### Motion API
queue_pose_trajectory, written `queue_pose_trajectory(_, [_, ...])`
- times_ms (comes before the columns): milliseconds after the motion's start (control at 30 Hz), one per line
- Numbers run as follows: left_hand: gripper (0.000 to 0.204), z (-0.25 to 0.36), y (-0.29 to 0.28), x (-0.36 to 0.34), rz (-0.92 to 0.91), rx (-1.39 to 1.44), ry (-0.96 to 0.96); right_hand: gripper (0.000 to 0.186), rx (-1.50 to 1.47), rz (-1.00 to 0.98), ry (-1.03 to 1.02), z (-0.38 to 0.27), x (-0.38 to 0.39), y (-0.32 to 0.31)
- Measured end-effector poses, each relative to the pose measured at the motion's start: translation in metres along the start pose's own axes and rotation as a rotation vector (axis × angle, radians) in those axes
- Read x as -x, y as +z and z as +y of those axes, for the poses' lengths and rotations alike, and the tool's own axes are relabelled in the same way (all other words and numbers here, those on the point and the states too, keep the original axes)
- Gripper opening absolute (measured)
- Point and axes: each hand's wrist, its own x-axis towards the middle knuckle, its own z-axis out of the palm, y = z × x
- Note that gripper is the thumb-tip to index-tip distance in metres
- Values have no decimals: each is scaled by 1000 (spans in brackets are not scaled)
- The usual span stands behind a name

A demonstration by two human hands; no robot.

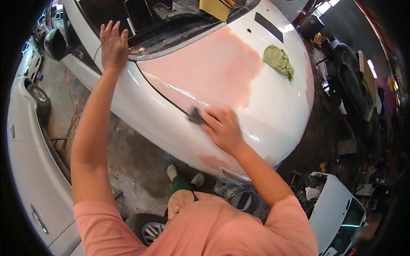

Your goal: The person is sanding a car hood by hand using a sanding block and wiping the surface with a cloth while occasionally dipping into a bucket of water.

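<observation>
Right hand [223, 128] presses dark pad [195, 115] on hood [273, 102]; left hand [113, 45] braces flat

A white car bonnet [273, 106] bears a wide pink patch; a green rag [279, 61] lies on it; a dark sanding block [196, 115] rests near its left edge.

Curved metal car hood [273, 106]: you see glossy white, with a broad matte pink patch across its middle.
Small flat sanding pad [195, 115]: dark grey, almost black, under your right hand.
Crumpled cloth rag [278, 61]: pale olive green.
Rectangular patch on the hood [269, 26]: black.
Your short-sleeved shirt [213, 226]: plain salmon pink.
Concrete floor [136, 158]: mottled grey with brown stains.
Neighbouring car [30, 170]: white.
</observation>
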Motion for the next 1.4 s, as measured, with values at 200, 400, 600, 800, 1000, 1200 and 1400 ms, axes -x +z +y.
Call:
queue_pose_trajectory(200, [53, 13, 4, -6, -12, 33, 6, 43, -47, 1, 13, -10, -29, -3])
queue_pose_trajectory(400, [55, -9, 5, 1, -34, -137, 45, 39, -92, 14, 3, -44, -123, 36])
queue_pose_trajectory(600, [53, 13, -1, -7, -30, 24, -11, 42, -33, -14, 29, 13, 14, -16])
queue_pose_trajectory(800, [53, -2, -1, -3, -50, -32, 32, 38, -56, 96, -35, -16, -105, 20])
queue_pose_trajectory(1000, [54, 3, -3, -7, -85, -2, 19, 45, -12, 39, 32, 0, 25, -7])
queue_pose_trajectory(1200, [53, -2, 3, -1, -75, -14, 51, 42, 14, 97, 57, 2, -55, 6])
queue_pose_trajectory(1400, [56, -8, 1, -4, -72, 32, 22, 40, -13, 101, 79, -10, 30, -4])
